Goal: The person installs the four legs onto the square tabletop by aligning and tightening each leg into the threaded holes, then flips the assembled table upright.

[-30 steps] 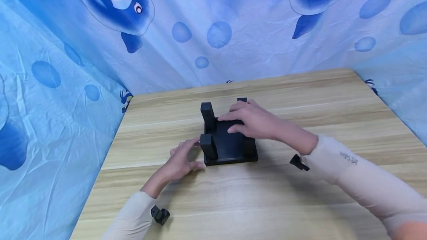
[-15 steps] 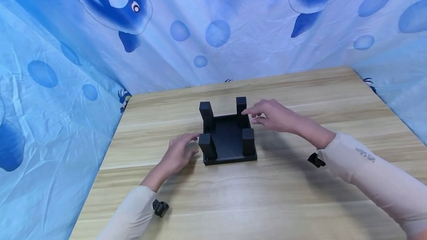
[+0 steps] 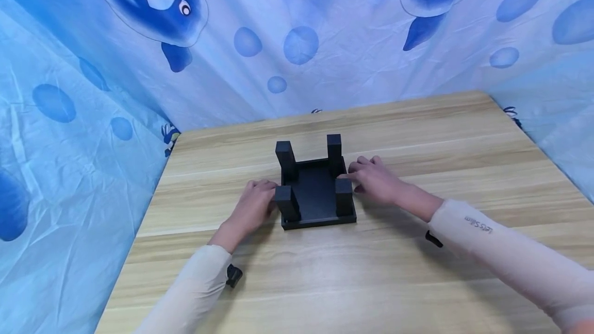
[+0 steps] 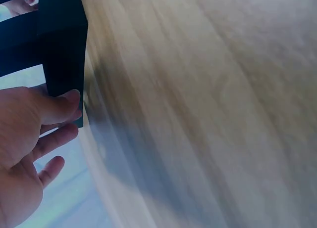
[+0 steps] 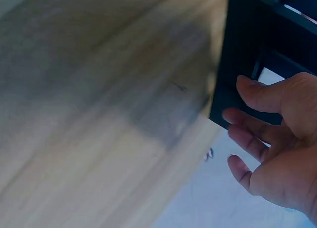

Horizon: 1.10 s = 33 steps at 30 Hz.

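A small black table-like piece (image 3: pixel 316 195) lies upside down on the wooden tabletop, its flat square base below and several thick square legs standing up. My left hand (image 3: pixel 252 205) is at its left side by the near left leg (image 3: pixel 287 204), fingers curled in at the rim. In the left wrist view, thumb and fingertips close on a black edge (image 4: pixel 62 55). My right hand (image 3: pixel 376 179) is at the right side, one finger reaching over the rim behind the near right leg (image 3: pixel 344 197). The right wrist view has its thumb and fingers spread apart against the black surface (image 5: pixel 242 45).
The wooden tabletop (image 3: pixel 325 277) extends around the black piece on every side. Blue cloth (image 3: pixel 362 55) printed with dolphins and bubbles hangs behind and at both sides. A small black device (image 3: pixel 233 276) sits at the left wrist, another (image 3: pixel 433 239) at the right.
My right hand has drawn back from above the base, then come down beside its right rim. My left hand has moved in closer, with its fingers tucked against the left side.
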{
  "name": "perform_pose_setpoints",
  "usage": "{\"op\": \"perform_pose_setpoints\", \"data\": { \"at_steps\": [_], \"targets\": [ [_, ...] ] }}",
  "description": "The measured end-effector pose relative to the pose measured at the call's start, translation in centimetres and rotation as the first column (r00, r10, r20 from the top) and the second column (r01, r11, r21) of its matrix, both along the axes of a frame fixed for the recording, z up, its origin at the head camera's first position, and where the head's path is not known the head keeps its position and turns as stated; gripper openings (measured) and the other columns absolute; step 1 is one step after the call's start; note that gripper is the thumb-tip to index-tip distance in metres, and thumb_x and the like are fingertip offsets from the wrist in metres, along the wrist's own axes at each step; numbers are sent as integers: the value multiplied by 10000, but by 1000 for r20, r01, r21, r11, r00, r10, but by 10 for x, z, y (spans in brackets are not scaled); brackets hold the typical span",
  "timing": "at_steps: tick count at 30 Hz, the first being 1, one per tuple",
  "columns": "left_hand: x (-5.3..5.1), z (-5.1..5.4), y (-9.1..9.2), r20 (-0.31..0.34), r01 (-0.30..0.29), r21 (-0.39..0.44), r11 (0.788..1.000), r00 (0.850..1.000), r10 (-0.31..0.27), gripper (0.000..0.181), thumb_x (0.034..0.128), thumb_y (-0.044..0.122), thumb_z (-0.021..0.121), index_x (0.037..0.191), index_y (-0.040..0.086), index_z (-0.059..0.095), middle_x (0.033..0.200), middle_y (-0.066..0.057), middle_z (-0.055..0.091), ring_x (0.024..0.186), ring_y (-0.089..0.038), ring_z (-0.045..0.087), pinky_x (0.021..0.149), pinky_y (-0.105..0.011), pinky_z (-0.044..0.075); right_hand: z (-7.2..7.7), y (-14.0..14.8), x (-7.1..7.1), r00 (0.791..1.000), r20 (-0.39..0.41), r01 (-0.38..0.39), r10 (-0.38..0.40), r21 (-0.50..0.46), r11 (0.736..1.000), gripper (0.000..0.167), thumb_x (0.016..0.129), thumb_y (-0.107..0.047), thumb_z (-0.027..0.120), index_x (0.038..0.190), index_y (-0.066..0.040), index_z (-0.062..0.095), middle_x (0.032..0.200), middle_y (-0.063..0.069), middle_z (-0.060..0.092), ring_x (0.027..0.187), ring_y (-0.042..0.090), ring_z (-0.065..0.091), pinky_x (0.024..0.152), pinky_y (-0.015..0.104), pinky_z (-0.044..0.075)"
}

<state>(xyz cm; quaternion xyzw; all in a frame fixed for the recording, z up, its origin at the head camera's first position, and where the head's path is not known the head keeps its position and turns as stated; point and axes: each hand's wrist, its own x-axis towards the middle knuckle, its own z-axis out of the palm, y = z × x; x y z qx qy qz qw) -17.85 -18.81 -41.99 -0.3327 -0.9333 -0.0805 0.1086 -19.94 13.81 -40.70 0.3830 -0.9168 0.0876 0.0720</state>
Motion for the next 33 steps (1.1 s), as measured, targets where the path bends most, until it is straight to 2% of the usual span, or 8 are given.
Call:
{"op": "perform_pose_setpoints", "data": {
  "at_steps": [2, 5, 16, 19, 24, 31, 33],
  "targets": [
    [-3, -1, 1, -17, 14, -10, 1000, 1000, -14, 241, 721, -63, 677, 846, 143, 681, 875, 6, 665, 926, -219, 606, 788, -439, 392, -5, -1, -1, 1000, -12, -2, 2, -9, 1000, 427, 749, -47, 761, 1166, -122, 708, 952, 26, 595, 881, 230, 466, 699, 393, 312],
    [-5, -3, 3, -25, 28, -12, 1000, 999, -28, 254, 709, -88, 659, 798, 149, 672, 827, 15, 666, 883, -218, 598, 796, -436, 388, -11, -2, -2, 1000, -13, 3, -3, -22, 1000, 377, 746, -74, 766, 1119, -88, 717, 1002, 45, 606, 942, 256, 474, 727, 424, 324],
    [-11, -2, 2, -49, 51, 4, 999, 997, -51, 323, 697, -115, 631, 848, 162, 700, 829, 29, 688, 900, -211, 587, 833, -430, 370, -17, 1, -12, 997, -81, -24, 20, -53, 998, 333, 752, -57, 745, 1080, -113, 748, 1011, 28, 664, 967, 226, 510, 769, 447, 305],
    [-13, -2, 1, -70, 69, 5, 998, 995, -68, 326, 689, -122, 617, 817, 165, 706, 783, 35, 679, 882, -208, 587, 838, -429, 368, -16, 2, -15, 995, -97, -40, 34, -56, 998, 343, 742, -53, 751, 1079, -118, 751, 1018, 15, 684, 955, 210, 507, 771, 439, 295],
    [-19, 0, 3, -134, 90, -25, 996, 987, -93, 362, 649, -154, 567, 723, 174, 704, 693, 58, 666, 811, -189, 585, 802, -411, 366, -16, 3, -21, 990, -123, -79, 69, -80, 994, 345, 717, -63, 792, 1047, -160, 770, 957, -35, 705, 845, 172, 454, 734, 405, 251],
    [-25, 0, 4, -188, 98, -88, 991, 976, -113, 363, 694, -135, 578, 716, 200, 717, 724, 62, 698, 787, -175, 604, 768, -386, 358, -19, 6, -31, 959, -228, -186, 168, -60, 981, 332, 660, -205, 857, 982, -172, 785, 797, -86, 669, 741, 160, 374, 725, 409, 231],
    [-24, 3, 3, -206, 110, -86, 990, 970, -126, 350, 692, -129, 580, 708, 194, 717, 735, 58, 701, 798, -171, 615, 767, -379, 364, -17, 8, -32, 944, -264, -223, 197, -70, 972, 316, 650, -177, 858, 958, -172, 791, 759, -88, 648, 734, 162, 374, 712, 411, 225]
  ]
}}
